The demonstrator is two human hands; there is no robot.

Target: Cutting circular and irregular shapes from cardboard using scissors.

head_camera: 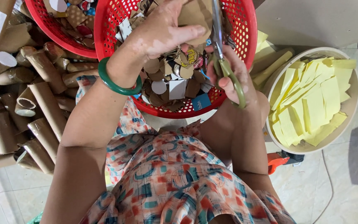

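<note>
— Patterned cloth dress (175,182) lies closest; what's by the hands?
— Left of the left hand (162,31), brown cardboard tubes (34,103) lie heaped. That hand pinches a flat brown cardboard piece (193,14), fingers closed on it. Right hand (233,76) grips green-handled scissors (224,54), blades meeting the cardboard above a red perforated basket (245,25) of scraps. Further right, yellow paper strips (311,103) fill a round basin (353,103).

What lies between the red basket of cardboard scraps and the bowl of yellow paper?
In the head view, loose yellow strips lie between the red basket and the bowl. The right hand with the scissors hangs beside that gap.
</note>
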